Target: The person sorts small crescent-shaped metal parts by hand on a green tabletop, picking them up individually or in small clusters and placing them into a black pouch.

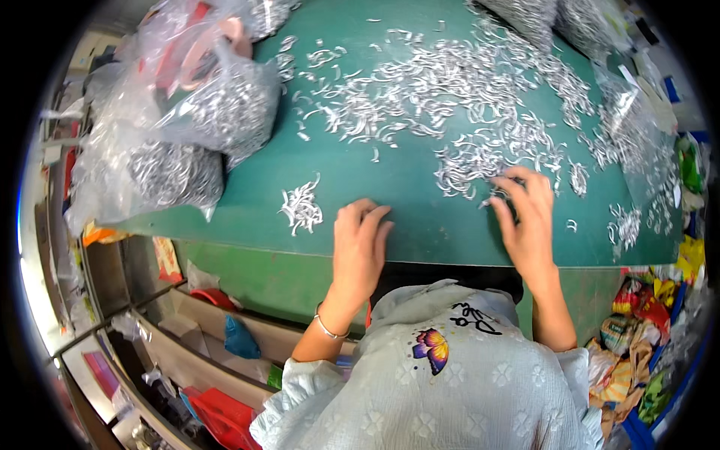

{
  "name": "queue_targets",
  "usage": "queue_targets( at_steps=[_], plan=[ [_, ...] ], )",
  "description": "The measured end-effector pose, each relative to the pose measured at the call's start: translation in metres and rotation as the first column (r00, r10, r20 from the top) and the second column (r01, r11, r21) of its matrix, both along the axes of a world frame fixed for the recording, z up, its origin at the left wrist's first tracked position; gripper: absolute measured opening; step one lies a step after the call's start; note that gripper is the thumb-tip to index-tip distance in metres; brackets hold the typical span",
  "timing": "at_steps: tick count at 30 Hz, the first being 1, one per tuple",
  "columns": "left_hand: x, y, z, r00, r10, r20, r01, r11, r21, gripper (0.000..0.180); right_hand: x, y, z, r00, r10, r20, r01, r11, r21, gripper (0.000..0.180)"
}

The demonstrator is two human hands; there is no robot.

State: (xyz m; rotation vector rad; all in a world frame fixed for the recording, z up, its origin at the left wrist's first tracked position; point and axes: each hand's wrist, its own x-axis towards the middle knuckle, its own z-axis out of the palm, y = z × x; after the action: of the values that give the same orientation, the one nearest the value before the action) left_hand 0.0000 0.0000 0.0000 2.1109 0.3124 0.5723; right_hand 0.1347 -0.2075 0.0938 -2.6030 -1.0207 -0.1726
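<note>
Small curved silver metal pieces lie scattered over a green tabletop. My right hand is at the near edge of a denser heap of these pieces. Its fingers are apart, with the fingertips among the nearest pieces; a piece lies by the thumb tip. My left hand rests over the table near its front edge, loosely curled, thumb and index finger apart, with no piece visible between them. To its left sits a small separate pile of the same pieces.
Clear plastic bags of silver pieces stand at the left, with pink tape rolls behind. More filled bags stand at the far right. Another small pile lies near the right edge. Open drawers sit below left; coloured packets lie at right.
</note>
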Motion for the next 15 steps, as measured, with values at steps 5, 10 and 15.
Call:
queue_targets(
  at_steps=[5,10,15],
  plan=[
    [-0.025,0.075,0.033,0.988,0.057,-0.144,-0.025,0.977,0.211,0.025,-0.022,-0.034,-0.043,0.917,-0.347,-0.195,0.387,0.894,0.226,0.028],
    [-0.025,0.068,0.025,0.994,0.073,-0.076,-0.055,0.974,0.218,0.026,-0.028,-0.056,-0.050,0.896,-0.284,-0.340,0.371,0.901,0.226,0.022],
    [-0.030,0.064,0.033,0.991,0.137,0.007,-0.136,0.974,0.183,0.026,-0.053,-0.023,-0.061,0.950,-0.108,-0.292,0.199,0.931,0.306,0.018]
  ],
)
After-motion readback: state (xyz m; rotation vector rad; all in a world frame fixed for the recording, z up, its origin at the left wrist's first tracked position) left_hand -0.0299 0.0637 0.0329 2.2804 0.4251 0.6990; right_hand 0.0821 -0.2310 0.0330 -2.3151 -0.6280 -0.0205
